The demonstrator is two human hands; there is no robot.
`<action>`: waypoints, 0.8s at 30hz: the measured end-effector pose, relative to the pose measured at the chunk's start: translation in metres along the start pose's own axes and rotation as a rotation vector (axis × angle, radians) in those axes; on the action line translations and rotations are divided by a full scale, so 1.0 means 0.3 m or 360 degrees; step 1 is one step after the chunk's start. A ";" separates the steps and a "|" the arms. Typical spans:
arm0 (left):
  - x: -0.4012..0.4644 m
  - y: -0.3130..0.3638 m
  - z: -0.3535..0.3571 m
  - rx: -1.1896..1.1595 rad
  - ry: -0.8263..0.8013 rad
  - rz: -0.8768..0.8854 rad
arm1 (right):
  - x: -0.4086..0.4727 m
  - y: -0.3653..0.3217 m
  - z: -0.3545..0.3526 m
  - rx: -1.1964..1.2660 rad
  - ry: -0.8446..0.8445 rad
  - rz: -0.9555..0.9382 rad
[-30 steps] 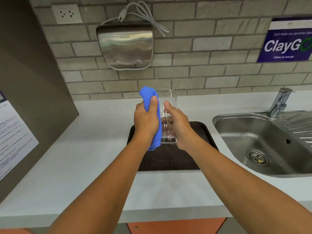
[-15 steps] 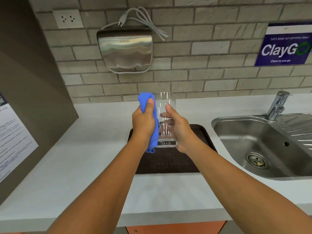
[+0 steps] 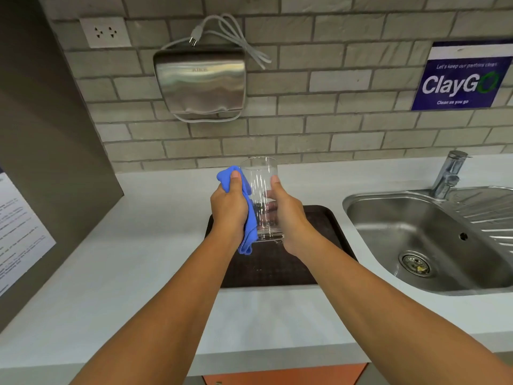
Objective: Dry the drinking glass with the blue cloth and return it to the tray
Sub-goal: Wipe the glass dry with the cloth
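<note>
A grey brick wall [image 3: 305,120] fills the top of the view, from 10 o'clock round to 2 o'clock. Below it a pale surface [image 3: 133,273] runs the full width. A steel sink [image 3: 416,232] is set into it at 3 o'clock, with a tap [image 3: 448,173] at its far edge. A steel hand dryer [image 3: 200,83] hangs on the wall at 11 o'clock, its cord looped over the top. A blue sign [image 3: 460,76] sits at 2 o'clock.

A dark brown tray [image 3: 277,265] lies on the surface at the centre. Two bare forearms reach in from 6 o'clock, meeting above the tray's far half.

The right hand [image 3: 288,215] has its grip closed around the drinking glass [image 3: 259,190], thumb up along the near side, fingers seen through the glass on the far side. The glass is lifted clear of the tray, upright, long axis vertical, open mouth pointing to 12 o'clock and base down.

The left hand [image 3: 229,209] has its grip closed on the blue cloth [image 3: 248,226], pressing it against the glass's left side. The cloth bunches above the thumb, and a tail hangs below the hand.
</note>
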State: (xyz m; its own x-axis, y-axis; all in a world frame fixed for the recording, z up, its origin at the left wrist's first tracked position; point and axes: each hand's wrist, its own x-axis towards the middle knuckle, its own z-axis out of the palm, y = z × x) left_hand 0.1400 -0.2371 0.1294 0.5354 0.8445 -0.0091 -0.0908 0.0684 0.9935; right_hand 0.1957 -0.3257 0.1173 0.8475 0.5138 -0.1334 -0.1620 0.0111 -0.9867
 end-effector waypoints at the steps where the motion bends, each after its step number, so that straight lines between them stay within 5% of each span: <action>1: -0.002 -0.002 0.002 0.0020 0.0019 0.0028 | -0.002 0.000 0.003 -0.0042 -0.0027 -0.0013; 5: -0.013 -0.002 0.018 0.0137 0.0047 0.0210 | -0.009 0.005 0.014 -0.0016 -0.0026 -0.0107; 11: -0.040 -0.009 0.043 0.0575 0.0041 0.0893 | 0.000 0.007 0.011 0.0032 -0.0019 -0.0173; 14: -0.023 0.008 0.034 0.0407 -0.0001 0.0723 | -0.003 0.008 0.000 0.0136 -0.0109 -0.0175; 18: 0.029 0.038 -0.006 0.0195 -0.0113 -0.0185 | -0.006 0.000 -0.007 0.0288 -0.0214 -0.0127; 20: 0.030 0.039 -0.016 0.0201 -0.0178 -0.0386 | -0.004 -0.005 -0.009 0.0310 -0.0259 -0.0098; 24: -0.011 0.019 0.017 0.0263 -0.0021 0.0118 | -0.001 0.005 -0.008 0.0209 -0.0147 -0.0076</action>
State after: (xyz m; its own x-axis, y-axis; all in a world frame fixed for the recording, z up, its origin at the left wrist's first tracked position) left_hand 0.1419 -0.2422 0.1357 0.5433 0.8370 0.0655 0.0080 -0.0832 0.9965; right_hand 0.1964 -0.3280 0.1155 0.8069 0.5864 -0.0716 -0.1923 0.1462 -0.9704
